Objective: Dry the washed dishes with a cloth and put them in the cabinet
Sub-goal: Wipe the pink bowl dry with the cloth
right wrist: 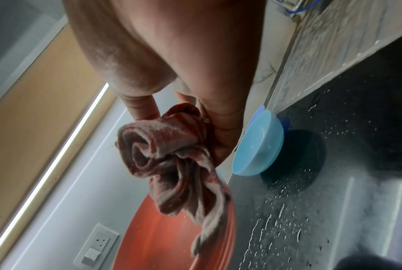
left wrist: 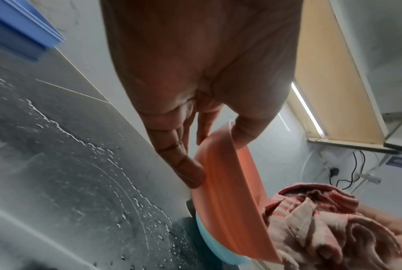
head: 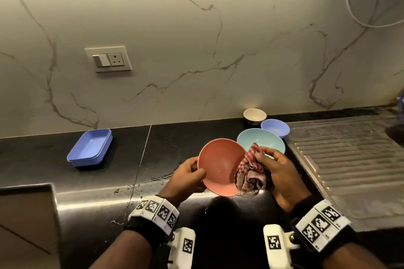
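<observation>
My left hand (head: 192, 173) grips the rim of a salmon-pink bowl (head: 220, 164), tilted above the black counter; thumb inside, fingers (left wrist: 190, 169) behind on the pink bowl (left wrist: 230, 191). My right hand (head: 277, 172) holds a bunched red-and-white checked cloth (head: 249, 172) at the bowl's right edge. In the right wrist view the cloth (right wrist: 172, 155) hangs over the pink bowl (right wrist: 167, 235). A light blue bowl (head: 262, 140) stands behind on the counter, with a smaller lavender bowl (head: 275, 126) and a white cup (head: 254, 116) farther back.
A blue rectangular tray (head: 90, 146) lies on the counter at left. The ribbed steel drainboard (head: 349, 159) fills the right side. Water drops and a puddle (head: 161, 178) wet the counter near the front edge. A wall socket (head: 108, 59) sits on the marble backsplash.
</observation>
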The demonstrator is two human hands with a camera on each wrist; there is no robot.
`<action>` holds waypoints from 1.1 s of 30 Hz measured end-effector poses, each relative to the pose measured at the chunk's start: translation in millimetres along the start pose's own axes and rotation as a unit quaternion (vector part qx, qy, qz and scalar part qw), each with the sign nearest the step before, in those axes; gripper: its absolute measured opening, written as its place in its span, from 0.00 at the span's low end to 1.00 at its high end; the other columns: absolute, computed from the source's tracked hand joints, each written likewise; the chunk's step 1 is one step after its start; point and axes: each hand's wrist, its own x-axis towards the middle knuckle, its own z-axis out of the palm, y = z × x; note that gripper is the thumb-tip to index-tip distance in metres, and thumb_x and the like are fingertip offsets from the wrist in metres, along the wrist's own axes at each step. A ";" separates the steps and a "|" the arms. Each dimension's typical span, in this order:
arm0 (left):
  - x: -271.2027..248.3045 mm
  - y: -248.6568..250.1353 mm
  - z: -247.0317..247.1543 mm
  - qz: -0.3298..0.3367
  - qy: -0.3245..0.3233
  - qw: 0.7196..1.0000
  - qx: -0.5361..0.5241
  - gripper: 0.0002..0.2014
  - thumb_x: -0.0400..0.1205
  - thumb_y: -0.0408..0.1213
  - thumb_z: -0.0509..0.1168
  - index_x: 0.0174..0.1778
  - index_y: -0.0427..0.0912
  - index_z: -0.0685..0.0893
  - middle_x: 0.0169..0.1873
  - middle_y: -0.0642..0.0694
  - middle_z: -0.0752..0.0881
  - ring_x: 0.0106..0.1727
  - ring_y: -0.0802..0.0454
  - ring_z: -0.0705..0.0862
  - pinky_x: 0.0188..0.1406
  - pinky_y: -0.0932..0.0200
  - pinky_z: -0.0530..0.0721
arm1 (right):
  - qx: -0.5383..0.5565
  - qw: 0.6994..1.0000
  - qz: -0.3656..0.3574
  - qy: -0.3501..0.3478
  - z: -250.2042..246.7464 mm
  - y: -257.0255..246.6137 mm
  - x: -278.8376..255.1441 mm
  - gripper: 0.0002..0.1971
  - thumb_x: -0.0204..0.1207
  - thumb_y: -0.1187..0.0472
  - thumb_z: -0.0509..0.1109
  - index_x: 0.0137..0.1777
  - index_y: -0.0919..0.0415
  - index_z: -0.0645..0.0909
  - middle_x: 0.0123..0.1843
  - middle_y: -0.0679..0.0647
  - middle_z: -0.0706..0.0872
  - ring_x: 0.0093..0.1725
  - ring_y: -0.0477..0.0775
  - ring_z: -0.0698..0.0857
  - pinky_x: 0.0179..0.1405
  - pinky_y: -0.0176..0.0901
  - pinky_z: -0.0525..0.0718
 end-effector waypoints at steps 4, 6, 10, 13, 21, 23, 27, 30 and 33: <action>-7.7 -2.0 -26.2 -0.035 -0.016 0.999 -0.017 0.23 0.72 0.40 0.61 0.64 0.44 0.77 0.46 0.40 0.83 0.38 0.48 0.82 0.32 0.58 0.81 | -0.008 1.000 -0.003 0.002 25.4 2.5 -6.0 0.11 0.82 0.57 0.70 0.63 0.54 0.82 0.52 0.58 0.93 0.51 0.60 0.92 0.46 0.56 0.90; -8.6 -5.6 -35.3 -0.047 -0.024 0.998 -0.032 0.25 0.72 0.44 0.61 0.67 0.45 0.74 0.49 0.40 0.82 0.42 0.47 0.81 0.34 0.58 0.82 | -0.001 1.000 -0.006 0.009 32.0 1.8 -6.8 0.11 0.82 0.57 0.70 0.63 0.55 0.83 0.53 0.58 0.92 0.52 0.60 0.92 0.47 0.56 0.90; -9.2 -11.6 -52.2 -0.062 -0.036 0.994 -0.080 0.14 0.88 0.44 0.56 0.68 0.47 0.72 0.61 0.39 0.79 0.58 0.40 0.84 0.50 0.42 0.89 | -0.007 1.000 -0.015 0.021 45.7 3.4 -9.5 0.10 0.82 0.58 0.69 0.62 0.56 0.83 0.51 0.58 0.93 0.51 0.60 0.92 0.47 0.55 0.90; -7.9 -11.4 -57.9 -0.080 -0.044 0.988 -0.122 0.14 0.89 0.50 0.57 0.67 0.49 0.72 0.65 0.39 0.77 0.63 0.33 0.84 0.55 0.35 0.89 | -0.012 0.999 -0.019 0.030 54.2 6.3 -13.1 0.10 0.83 0.60 0.69 0.62 0.56 0.83 0.51 0.57 0.93 0.51 0.58 0.92 0.45 0.53 0.89; 2.3 -0.8 -51.0 -0.059 -0.069 0.987 -0.130 0.17 0.85 0.50 0.65 0.66 0.45 0.77 0.63 0.34 0.82 0.58 0.36 0.88 0.57 0.37 0.90 | 0.031 0.997 -0.007 0.068 38.7 4.7 -16.8 0.10 0.81 0.63 0.69 0.61 0.58 0.83 0.56 0.62 0.91 0.55 0.62 0.90 0.59 0.61 0.87; 6.9 3.6 -41.7 -0.043 -0.078 0.989 -0.115 0.20 0.84 0.53 0.66 0.67 0.47 0.77 0.62 0.38 0.83 0.58 0.38 0.88 0.57 0.38 0.90 | 0.047 0.997 0.001 0.068 28.5 1.9 -16.1 0.12 0.80 0.64 0.70 0.63 0.58 0.82 0.56 0.62 0.91 0.53 0.60 0.91 0.53 0.56 0.88; 17.8 13.4 -12.8 -0.025 -0.091 0.992 -0.085 0.33 0.74 0.60 0.71 0.73 0.50 0.74 0.66 0.41 0.82 0.61 0.39 0.88 0.52 0.41 0.92 | 0.074 0.994 0.005 0.085 -0.6 -5.6 -13.5 0.16 0.77 0.66 0.72 0.65 0.61 0.80 0.56 0.63 0.91 0.50 0.60 0.92 0.45 0.53 0.89; 26.7 23.5 17.0 -0.009 -0.086 0.993 -0.076 0.30 0.77 0.56 0.72 0.73 0.51 0.73 0.66 0.42 0.82 0.61 0.40 0.87 0.49 0.42 0.92 | 0.098 0.988 -0.003 0.118 -26.3 -13.7 -11.1 0.12 0.79 0.68 0.69 0.62 0.61 0.81 0.53 0.64 0.91 0.46 0.60 0.92 0.41 0.55 0.89; 37.9 40.3 53.3 0.015 -0.092 0.994 -0.054 0.29 0.79 0.52 0.73 0.73 0.52 0.72 0.66 0.41 0.81 0.61 0.41 0.87 0.49 0.42 0.92 | 0.110 0.981 -0.020 0.160 -55.6 -22.3 -6.0 0.12 0.80 0.68 0.68 0.62 0.60 0.80 0.56 0.67 0.89 0.45 0.60 0.91 0.43 0.59 0.89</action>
